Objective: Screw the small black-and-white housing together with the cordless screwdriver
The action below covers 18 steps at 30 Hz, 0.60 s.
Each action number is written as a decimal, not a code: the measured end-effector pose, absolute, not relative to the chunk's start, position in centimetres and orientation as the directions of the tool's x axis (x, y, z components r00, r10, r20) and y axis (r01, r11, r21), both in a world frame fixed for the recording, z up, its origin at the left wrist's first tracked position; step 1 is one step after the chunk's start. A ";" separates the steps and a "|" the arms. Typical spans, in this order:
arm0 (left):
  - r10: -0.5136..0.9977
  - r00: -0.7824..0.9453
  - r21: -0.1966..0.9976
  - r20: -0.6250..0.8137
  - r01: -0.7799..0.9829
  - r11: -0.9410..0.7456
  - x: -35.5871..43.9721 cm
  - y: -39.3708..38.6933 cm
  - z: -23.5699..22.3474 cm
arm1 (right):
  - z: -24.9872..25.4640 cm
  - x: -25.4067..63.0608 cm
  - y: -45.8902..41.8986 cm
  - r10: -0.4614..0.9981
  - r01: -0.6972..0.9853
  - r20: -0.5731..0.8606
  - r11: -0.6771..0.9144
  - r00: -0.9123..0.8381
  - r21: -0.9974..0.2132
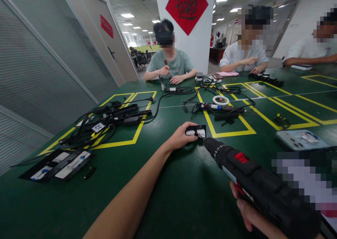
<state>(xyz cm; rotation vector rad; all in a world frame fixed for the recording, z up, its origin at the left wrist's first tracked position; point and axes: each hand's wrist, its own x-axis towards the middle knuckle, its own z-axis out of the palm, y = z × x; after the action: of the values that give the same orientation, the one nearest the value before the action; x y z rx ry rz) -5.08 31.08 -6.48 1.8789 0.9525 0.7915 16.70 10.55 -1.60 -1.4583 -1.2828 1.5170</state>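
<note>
My left hand (pixel 181 136) reaches forward over the green table (pixel 168 182) and grips a small black box-shaped part (pixel 196 130) with white labels, holding it down on the table. My right hand (pixel 250 214) is wrapped round a black electric screwdriver (pixel 247 172) with a red switch. The screwdriver's bit tip (pixel 201 136) touches the near right corner of the small black part. Only the fingers of my right hand show under the tool's body.
Black power adapters and cables (pixel 113 117) lie in a yellow-marked square at left. Flat black packages (pixel 60 163) rest near the left edge. More cables, a white ring (pixel 220 99) and a phone (pixel 300 139) lie ahead and right. Three people sit across the table.
</note>
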 end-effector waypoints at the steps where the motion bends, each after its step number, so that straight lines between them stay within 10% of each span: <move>1: 0.850 0.506 0.891 0.150 0.303 -0.337 -5.1 31.0 -6.4 | -2.1 16.7 10.5 0.939 0.178 -0.309 -0.282 -0.151 -0.943; 18: 0.851 0.504 0.890 0.146 0.309 -0.336 -5.0 31.2 -6.6 | -1.7 16.2 10.1 0.948 0.145 -0.299 -0.282 -0.110 -0.948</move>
<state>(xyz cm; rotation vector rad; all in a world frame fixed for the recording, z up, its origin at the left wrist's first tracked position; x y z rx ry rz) -5.02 31.17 -6.62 1.8809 0.9603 0.7891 16.22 10.12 -1.70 -1.4614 -1.2490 1.4660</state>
